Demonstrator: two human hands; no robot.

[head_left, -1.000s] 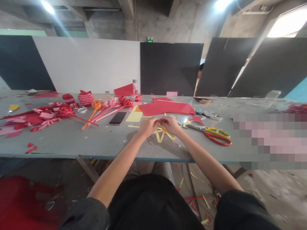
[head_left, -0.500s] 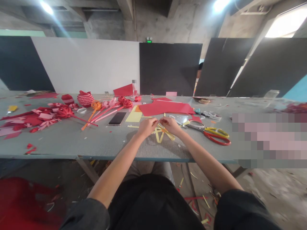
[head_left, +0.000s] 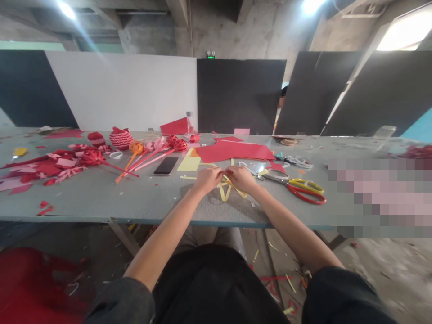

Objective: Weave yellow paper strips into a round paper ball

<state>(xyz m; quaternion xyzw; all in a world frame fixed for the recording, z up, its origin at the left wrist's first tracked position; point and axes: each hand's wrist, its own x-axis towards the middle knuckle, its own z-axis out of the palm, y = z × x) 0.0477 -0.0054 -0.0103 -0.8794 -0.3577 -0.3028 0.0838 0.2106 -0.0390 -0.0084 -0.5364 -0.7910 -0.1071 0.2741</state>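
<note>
My left hand (head_left: 209,178) and my right hand (head_left: 240,178) meet over the table's middle, fingertips pinched close together. Between them they grip yellow paper strips (head_left: 224,193), whose folded loops hang below the fingers onto the table. The exact spot where the fingers press is hidden by the hands. Left of my left hand lies a yellow paper sheet (head_left: 189,162). Beyond both hands are red paper sheets (head_left: 232,151). To the right of my right hand rest scissors (head_left: 297,186) with one yellow and one red handle loop.
A phone (head_left: 166,166) lies left of the yellow sheet. Red and pink paper flowers (head_left: 92,157) and a striped red ball (head_left: 120,138) are farther left. White-handled scissors (head_left: 297,161) lie at right. Black and white panels (head_left: 241,96) stand behind the table (head_left: 135,202).
My hands stay together on the yellow strips; the right hand has turned slightly and its fingers have closed in a little. The rest looks the same.
</note>
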